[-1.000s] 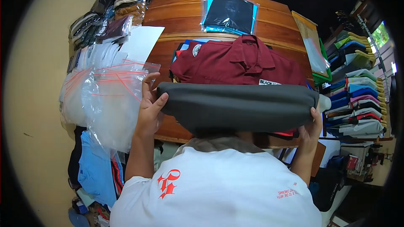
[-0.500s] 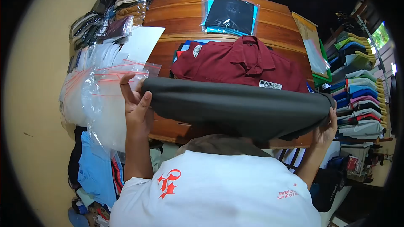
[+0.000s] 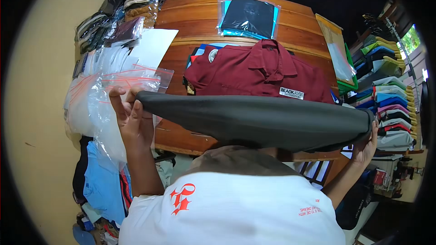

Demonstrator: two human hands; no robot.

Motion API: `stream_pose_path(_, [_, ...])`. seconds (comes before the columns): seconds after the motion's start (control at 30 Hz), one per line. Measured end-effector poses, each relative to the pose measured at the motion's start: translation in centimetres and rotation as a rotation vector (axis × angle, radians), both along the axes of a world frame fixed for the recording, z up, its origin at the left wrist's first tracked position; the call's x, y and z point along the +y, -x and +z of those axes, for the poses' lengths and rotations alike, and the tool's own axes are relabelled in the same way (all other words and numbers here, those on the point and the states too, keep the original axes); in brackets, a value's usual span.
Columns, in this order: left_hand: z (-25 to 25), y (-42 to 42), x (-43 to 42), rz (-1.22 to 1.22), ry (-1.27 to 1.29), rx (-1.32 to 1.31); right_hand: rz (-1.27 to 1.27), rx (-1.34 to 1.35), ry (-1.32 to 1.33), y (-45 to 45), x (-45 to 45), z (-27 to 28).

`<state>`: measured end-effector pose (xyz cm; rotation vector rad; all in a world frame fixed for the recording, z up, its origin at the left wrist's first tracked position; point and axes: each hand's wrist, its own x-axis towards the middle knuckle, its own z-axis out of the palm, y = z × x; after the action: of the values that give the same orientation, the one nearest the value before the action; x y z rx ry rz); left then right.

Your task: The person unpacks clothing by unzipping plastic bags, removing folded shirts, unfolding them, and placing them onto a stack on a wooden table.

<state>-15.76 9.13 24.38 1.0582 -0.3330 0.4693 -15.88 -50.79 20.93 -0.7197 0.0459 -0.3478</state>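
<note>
A dark grey folded garment [image 3: 254, 120] is stretched crosswise in the air above the near part of the table, and I cannot tell its kind. My left hand [image 3: 131, 113] pinches its narrow, pulled-out end between thumb and fingers. At the other end, my right hand [image 3: 364, 143] grips the wider corner, with its fingers partly behind the cloth. Just beyond the garment lies a maroon collared shirt [image 3: 231, 70] with a white "BLACK..." label and a round patch; its lower part is covered from view.
The wooden table [image 3: 195, 16] bears a bagged black garment [image 3: 250, 16] at the back. Clear plastic bags [image 3: 106, 113] with red seals hang at the left, near stacked packed clothes [image 3: 136, 0]. Clothes on hangers [image 3: 393, 113] line the right side; a green crate [image 3: 349, 84] stands nearby.
My hands have moved farther apart, the left one to the left and the right one outward and slightly down. The garment is now pulled taut, its left end drawn to a point.
</note>
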Motion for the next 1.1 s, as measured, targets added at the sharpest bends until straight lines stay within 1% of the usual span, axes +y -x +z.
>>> stream_pose_path(0.07, [0.1,0.0,0.1,0.035,0.013,0.018,-0.195,0.086,0.062,-0.2,-0.7,0.4])
stream_pose_path(0.1, [-0.1,-0.1,0.5,0.079,0.067,0.045,-0.326,0.166,0.089,-0.1,-1.0,0.8])
stream_pose_path(0.13, [-0.2,-0.2,0.8,0.123,0.121,0.072,-0.326,0.166,0.089,-0.1,-1.0,0.8])
stream_pose_path(0.2, [-0.3,-0.1,1.1,0.092,0.120,0.066,-0.269,0.070,0.141,0.3,-1.0,0.5])
stream_pose_path(0.23, [-0.2,0.0,1.1,0.080,0.101,0.053,-0.272,0.074,0.140,0.6,-1.2,0.5])
stream_pose_path(0.3, [-0.2,0.2,1.2,0.071,0.081,0.040,-0.095,-0.014,0.089,0.8,-2.3,0.5])
stream_pose_path(0.33, [-0.2,0.3,1.3,0.088,0.113,0.067,0.122,-0.102,-0.015,0.8,-2.7,1.2])
stream_pose_path(0.4, [0.1,0.4,1.7,0.105,0.143,0.095,-0.161,-0.027,0.184,1.2,-2.7,1.6])
stream_pose_path(0.43, [0.3,0.3,2.0,0.132,0.137,0.086,-0.229,0.012,0.194,1.5,-3.0,1.9])
stream_pose_path(0.5, [0.9,0.0,2.2,0.219,0.120,0.091,-0.321,0.032,0.256,2.0,-3.5,2.6])
stream_pose_path(0.57, [1.0,-0.3,2.6,0.231,0.109,0.106,-0.327,0.016,0.249,2.0,-2.6,3.2])
stream_pose_path(0.63, [1.1,-0.8,2.4,0.290,0.084,0.179,-0.385,0.076,0.387,1.0,-1.7,3.4])
stream_pose_path(0.67, [0.7,-1.2,2.1,0.305,0.060,0.199,-0.383,0.092,0.477,-0.4,-2.4,2.1])
stream_pose_path(0.7, [0.1,-1.7,2.0,0.317,0.035,0.220,-0.426,0.170,0.504,-2.1,-2.6,1.0])
stream_pose_path(0.73, [-0.6,-2.0,1.9,0.275,0.062,0.227,-0.466,0.157,0.545,-4.1,-2.0,-0.1])
stream_pose_path(0.77, [-1.3,-2.5,1.9,0.245,0.066,0.256,-0.355,0.080,0.621,-5.7,-1.8,-1.0])
stream_pose_path(0.8, [-2.0,-3.0,1.8,0.214,0.070,0.283,-0.349,0.007,0.763,-8.0,-2.9,-3.2])
stream_pose_path(0.83, [-2.7,-3.4,1.6,0.198,0.069,0.311,-0.521,0.016,1.018,-9.6,-0.6,-3.7])
stream_pose_path(0.87, [-3.3,-3.9,1.4,0.224,0.028,0.361,-0.497,0.136,1.157,-11.2,-1.2,-5.8])
stream_pose_path(0.9, [-3.9,-4.3,1.4,0.252,-0.013,0.410,-0.502,0.247,1.468,-12.2,-0.2,-6.8])
stream_pose_path(0.93, [-4.7,-4.6,1.6,0.249,-0.038,0.431,-0.628,0.175,1.760,-12.1,2.8,-7.1])
stream_pose_path(0.97, [-4.9,-4.7,1.5,0.245,-0.040,0.430,-0.575,0.174,1.826,-11.2,6.2,-6.5])
stream_pose_path(1.0, [-5.1,-4.5,1.3,0.248,-0.029,0.463,-0.535,0.109,1.857,-10.8,7.3,-7.8])
stream_pose_path(1.03, [-5.3,-4.3,1.3,0.253,-0.018,0.496,-0.414,0.241,1.771,-9.6,9.4,-8.5])
stream_pose_path(1.07, [-5.8,-4.1,1.6,0.254,-0.022,0.491,-0.289,0.278,1.700,-8.2,11.0,-9.2])
stream_pose_path(1.1, [-6.2,-3.9,2.0,0.254,-0.023,0.491,-0.129,0.376,1.596,-7.0,12.1,-10.6])
